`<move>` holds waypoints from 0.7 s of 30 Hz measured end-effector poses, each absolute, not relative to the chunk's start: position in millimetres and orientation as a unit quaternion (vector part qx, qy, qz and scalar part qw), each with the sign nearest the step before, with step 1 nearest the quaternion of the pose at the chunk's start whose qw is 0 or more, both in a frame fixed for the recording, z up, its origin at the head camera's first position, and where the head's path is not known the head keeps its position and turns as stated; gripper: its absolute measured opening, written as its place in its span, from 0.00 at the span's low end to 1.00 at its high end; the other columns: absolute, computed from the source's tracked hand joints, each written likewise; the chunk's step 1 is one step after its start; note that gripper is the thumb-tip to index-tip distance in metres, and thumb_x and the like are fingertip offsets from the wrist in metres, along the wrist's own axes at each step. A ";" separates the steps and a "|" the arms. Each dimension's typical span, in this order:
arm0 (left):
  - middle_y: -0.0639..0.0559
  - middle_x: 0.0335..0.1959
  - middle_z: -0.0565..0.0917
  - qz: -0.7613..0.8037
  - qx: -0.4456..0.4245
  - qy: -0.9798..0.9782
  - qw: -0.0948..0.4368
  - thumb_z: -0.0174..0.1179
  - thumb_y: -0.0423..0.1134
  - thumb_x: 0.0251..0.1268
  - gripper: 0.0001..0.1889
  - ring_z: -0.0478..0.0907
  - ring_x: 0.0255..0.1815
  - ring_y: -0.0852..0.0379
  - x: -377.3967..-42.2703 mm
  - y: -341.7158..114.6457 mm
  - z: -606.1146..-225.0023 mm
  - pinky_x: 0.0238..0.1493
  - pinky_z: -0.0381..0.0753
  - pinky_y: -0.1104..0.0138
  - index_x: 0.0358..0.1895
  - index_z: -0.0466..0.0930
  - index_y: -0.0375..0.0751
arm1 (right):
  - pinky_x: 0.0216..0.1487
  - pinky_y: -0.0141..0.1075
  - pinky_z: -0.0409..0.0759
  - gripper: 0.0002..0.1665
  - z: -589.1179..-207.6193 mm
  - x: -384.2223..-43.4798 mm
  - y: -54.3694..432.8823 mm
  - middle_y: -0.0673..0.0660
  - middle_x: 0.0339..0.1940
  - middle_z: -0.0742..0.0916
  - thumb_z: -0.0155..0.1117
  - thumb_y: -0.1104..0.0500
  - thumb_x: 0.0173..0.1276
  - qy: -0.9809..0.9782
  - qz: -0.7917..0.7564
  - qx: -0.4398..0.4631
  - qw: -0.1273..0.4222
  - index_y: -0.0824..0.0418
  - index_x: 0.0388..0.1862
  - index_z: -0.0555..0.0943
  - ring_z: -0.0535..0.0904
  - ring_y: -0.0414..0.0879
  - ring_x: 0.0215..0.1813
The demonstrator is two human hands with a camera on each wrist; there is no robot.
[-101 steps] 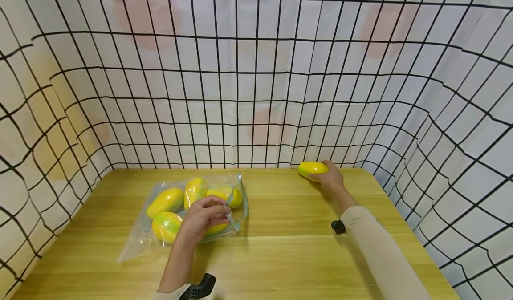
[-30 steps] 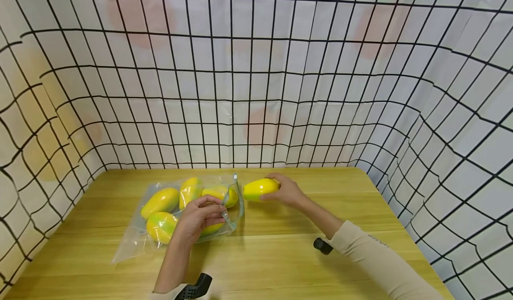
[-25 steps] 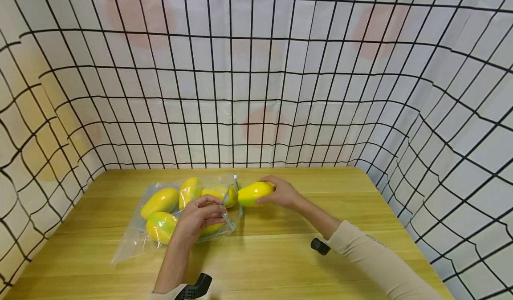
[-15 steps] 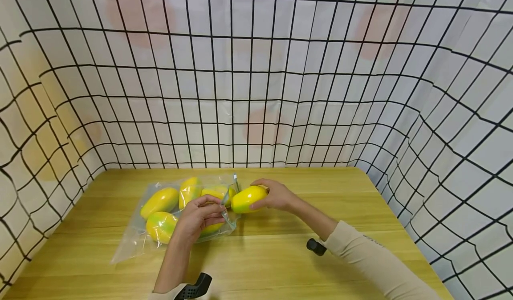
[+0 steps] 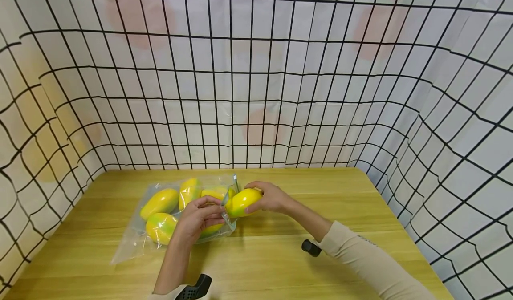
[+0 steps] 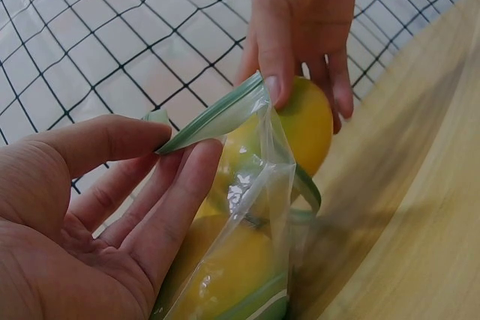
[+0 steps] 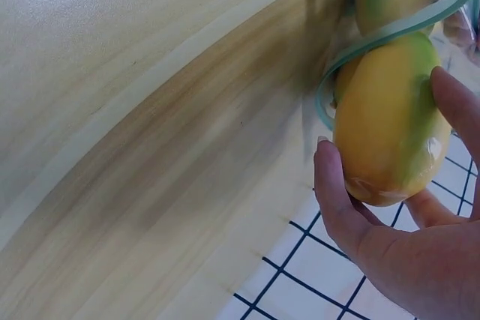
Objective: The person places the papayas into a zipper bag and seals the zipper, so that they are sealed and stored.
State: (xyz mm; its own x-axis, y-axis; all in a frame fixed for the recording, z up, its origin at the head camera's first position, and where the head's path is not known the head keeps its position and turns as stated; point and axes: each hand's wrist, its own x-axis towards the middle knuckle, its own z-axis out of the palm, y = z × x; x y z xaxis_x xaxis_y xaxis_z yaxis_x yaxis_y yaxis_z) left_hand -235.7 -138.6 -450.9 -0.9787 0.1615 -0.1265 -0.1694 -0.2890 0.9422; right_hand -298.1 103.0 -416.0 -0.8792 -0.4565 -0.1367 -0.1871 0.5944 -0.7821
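A clear zip bag [image 5: 134, 245] with a green-edged mouth lies on the left of the table, several yellow-green mangoes [image 5: 161, 202] inside it. My left hand [image 5: 200, 217] pinches the bag's upper rim between thumb and fingers, lifting the mouth apart, as the left wrist view shows closely. My right hand [image 5: 270, 197] grips another mango [image 5: 245, 202] from its right end, fingers around it. The front end of that mango is at the bag's mouth, overlapping the green zip strip [image 7: 405, 24] in the right wrist view.
The wooden table [image 5: 304, 264] runs back to a black wire grid [image 5: 256, 99] that stands along the rear and both sides, with a white sheet behind it. A black wrist camera [image 5: 311, 248] sits under the right sleeve.
The right hand has brought its mango from the table's back right leftward and toward the person, up to the bag's mouth. The left hand has kept its hold on the rim.
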 end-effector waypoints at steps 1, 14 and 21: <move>0.47 0.33 0.89 0.802 -0.004 0.588 0.103 0.65 0.29 0.66 0.03 0.89 0.33 0.54 -235.7 -138.4 -450.9 0.43 0.92 0.59 0.39 0.82 0.37 | 0.39 0.36 0.86 0.42 -416.4 -298.1 102.9 0.60 0.61 0.82 0.82 0.56 0.53 0.878 -0.411 -0.182 0.163 0.56 0.67 0.77 0.81 0.50 0.47; 0.49 0.32 0.89 0.801 -0.006 0.590 0.099 0.64 0.28 0.67 0.02 0.88 0.31 0.55 -235.6 -138.0 -450.7 0.41 0.92 0.61 0.39 0.82 0.36 | 0.47 0.38 0.84 0.40 -416.9 -295.5 97.4 0.58 0.60 0.83 0.82 0.54 0.52 0.882 -0.408 -0.179 0.156 0.53 0.65 0.79 0.81 0.51 0.50; 0.48 0.32 0.89 0.803 0.001 0.587 0.101 0.62 0.27 0.68 0.02 0.89 0.32 0.55 -235.9 -138.2 -450.8 0.41 0.92 0.61 0.39 0.82 0.37 | 0.55 0.46 0.86 0.43 -414.4 -297.9 102.3 0.61 0.65 0.80 0.77 0.59 0.56 0.840 -0.465 -0.162 0.229 0.58 0.72 0.73 0.80 0.51 0.53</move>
State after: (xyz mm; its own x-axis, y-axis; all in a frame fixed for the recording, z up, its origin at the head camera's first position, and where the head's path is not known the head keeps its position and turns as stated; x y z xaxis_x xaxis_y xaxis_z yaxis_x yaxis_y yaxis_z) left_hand -235.9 -138.2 -450.8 -0.9795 0.1635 -0.1175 -0.1616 -0.2901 0.9433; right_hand -297.9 102.3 -414.4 -0.8421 -0.4857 -0.2346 -0.0593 0.5157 -0.8547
